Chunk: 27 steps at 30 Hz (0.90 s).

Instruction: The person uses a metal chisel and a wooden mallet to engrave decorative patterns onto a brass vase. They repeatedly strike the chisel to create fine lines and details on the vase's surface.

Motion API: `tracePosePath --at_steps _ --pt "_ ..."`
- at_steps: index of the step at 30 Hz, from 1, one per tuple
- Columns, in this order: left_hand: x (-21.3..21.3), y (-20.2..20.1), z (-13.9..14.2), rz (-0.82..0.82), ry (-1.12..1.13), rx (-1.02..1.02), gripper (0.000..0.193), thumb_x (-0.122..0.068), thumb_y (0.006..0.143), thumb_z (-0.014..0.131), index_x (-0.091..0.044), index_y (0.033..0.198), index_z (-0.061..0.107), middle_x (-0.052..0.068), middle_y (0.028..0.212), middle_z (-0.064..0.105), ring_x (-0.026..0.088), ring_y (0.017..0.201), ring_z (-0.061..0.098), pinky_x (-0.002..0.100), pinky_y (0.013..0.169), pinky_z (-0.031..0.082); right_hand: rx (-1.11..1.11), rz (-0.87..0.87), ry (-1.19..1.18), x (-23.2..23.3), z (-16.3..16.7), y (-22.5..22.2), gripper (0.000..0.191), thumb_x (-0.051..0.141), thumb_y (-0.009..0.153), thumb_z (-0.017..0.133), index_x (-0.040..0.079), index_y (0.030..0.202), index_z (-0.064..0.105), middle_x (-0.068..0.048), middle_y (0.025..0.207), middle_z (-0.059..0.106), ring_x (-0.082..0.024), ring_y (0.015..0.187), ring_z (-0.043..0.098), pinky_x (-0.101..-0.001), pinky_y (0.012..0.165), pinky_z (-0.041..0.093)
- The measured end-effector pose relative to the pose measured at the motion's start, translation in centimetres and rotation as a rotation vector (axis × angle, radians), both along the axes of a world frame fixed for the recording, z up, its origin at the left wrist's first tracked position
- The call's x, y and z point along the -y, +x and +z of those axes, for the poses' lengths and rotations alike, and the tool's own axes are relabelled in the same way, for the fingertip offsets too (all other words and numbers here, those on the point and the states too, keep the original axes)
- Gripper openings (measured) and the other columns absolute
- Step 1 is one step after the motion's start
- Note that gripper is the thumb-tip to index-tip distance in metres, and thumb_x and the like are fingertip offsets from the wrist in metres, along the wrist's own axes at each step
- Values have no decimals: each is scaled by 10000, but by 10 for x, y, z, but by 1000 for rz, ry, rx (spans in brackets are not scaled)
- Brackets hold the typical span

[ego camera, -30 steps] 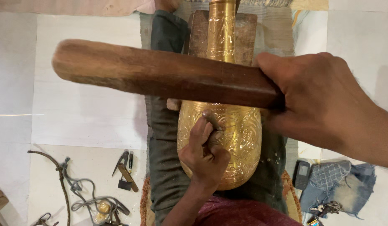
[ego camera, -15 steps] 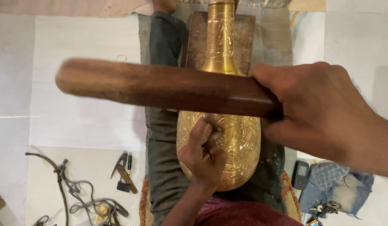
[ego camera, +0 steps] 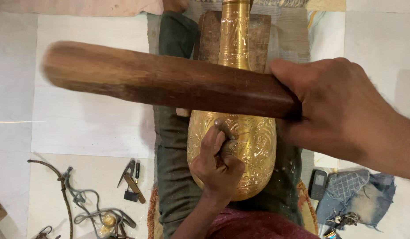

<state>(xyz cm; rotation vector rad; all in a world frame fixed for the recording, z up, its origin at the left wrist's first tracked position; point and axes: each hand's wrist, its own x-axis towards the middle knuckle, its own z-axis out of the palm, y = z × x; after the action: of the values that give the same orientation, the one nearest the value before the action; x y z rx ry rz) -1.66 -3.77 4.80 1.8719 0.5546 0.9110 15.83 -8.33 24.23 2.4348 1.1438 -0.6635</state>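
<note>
White floor tiles lie under the engraved brass vase (ego camera: 240, 146), which rests across the lap. Right hand (ego camera: 342, 110) grips tightly a smooth wooden mallet (ego camera: 169, 82); left hand (ego camera: 218, 166) pinches a small metal punch (ego camera: 226, 132) against the vase belly.

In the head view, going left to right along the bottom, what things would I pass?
Cord → dividers → left hand on brass vase → phone → denim cloth.
</note>
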Motion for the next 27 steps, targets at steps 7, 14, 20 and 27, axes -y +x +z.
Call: tracePosePath --at_steps 7,14,20,27 --pt "-2 3 -4 8 -23 6 636 100 763 504 -2 1388 557 83 955 771 111 850 795 206 707 660 39 24 -85 8 -3 1 277 339 785 758 266 1008 610 49 682 655 -147 558 651 -320 554 526" --pt "-2 2 -4 -23 -61 45 650 141 734 513 8 1368 556 118 1013 769 127 852 783 207 722 666 6 -3 -40 9 -4 4 255 259 786 755 244 997 613 47 679 627 -146 569 638 -325 527 530" --pt "-1 5 -4 14 -33 35 629 182 803 536 22 1411 551 143 1034 777 158 867 800 219 740 692 94 78 -174 -6 7 -3 211 316 889 695 261 1055 577 72 770 629 -139 653 661 -317 556 545" --pt "4 -1 -3 -12 -18 31 617 139 799 524 1 1401 538 103 1029 767 143 873 792 251 759 688 46 80 -171 -9 8 0 318 290 795 759 235 1064 599 39 744 637 -172 677 671 -353 586 555"
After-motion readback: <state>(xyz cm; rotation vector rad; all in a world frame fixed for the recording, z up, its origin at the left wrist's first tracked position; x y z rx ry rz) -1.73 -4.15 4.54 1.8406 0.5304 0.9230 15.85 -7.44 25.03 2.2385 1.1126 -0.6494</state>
